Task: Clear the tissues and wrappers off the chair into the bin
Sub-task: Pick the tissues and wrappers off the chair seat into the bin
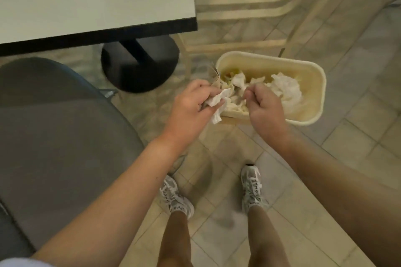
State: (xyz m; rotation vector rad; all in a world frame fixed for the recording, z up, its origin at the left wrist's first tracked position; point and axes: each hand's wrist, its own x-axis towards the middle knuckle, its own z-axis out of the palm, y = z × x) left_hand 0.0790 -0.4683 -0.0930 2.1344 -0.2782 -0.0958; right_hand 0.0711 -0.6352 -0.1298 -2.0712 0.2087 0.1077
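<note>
Left hand: the left hand [191,102] grips a crumpled white tissue [218,106] and what looks like a clear wrapper [213,73] sticking up past the fingers — both at the near left corner of the bin [312,84], partly over its rim.
Right hand: the right hand [261,104] hangs over the bin with fingers curled in; whether it pinches anything I cannot tell.
Bin contents: crumpled tissues [286,89] and some coloured scraps already lie inside.
Chair: the grey seat [58,123] at left shows no litter in the visible part.
Doing the drop well: move the left hand further over the opening before letting go — the tissue's tail hangs outside the rim and could fall onto the tiled floor [358,136].
Hard to make out: the frame is blurred; the chair's near edge is cut off, and the right fingertips are hidden.
</note>
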